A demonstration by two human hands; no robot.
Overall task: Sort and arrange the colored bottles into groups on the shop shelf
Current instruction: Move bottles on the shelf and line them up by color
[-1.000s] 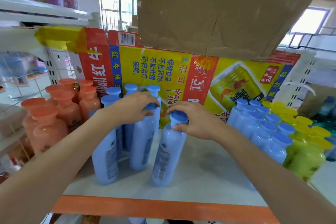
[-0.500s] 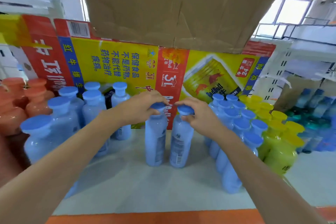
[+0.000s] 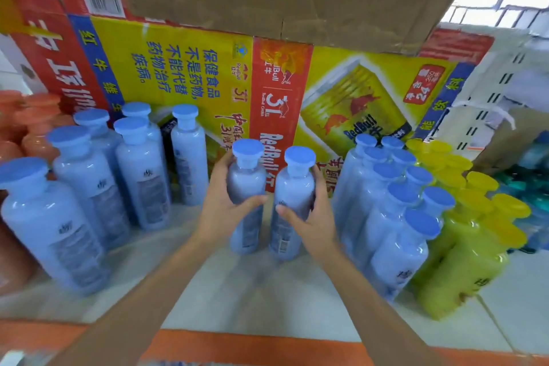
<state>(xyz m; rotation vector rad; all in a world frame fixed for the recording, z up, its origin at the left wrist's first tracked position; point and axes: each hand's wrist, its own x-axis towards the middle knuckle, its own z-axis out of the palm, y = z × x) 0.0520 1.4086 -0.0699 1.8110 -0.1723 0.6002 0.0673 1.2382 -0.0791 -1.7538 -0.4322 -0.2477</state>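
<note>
1. Where the hands meet, the left hand point(image 3: 221, 206) curls around the left blue bottle point(image 3: 246, 183), the right hand point(image 3: 313, 218) around the right blue bottle point(image 3: 292, 190); both upright, side by side.
2. A blue cluster point(image 3: 395, 217) stands just right of the right hand, yellow bottles point(image 3: 475, 235) beyond it; loose blue bottles point(image 3: 89, 187) stand left of the left hand.

head view, close, downward, facing shelf point(image 3: 267, 291)
</note>
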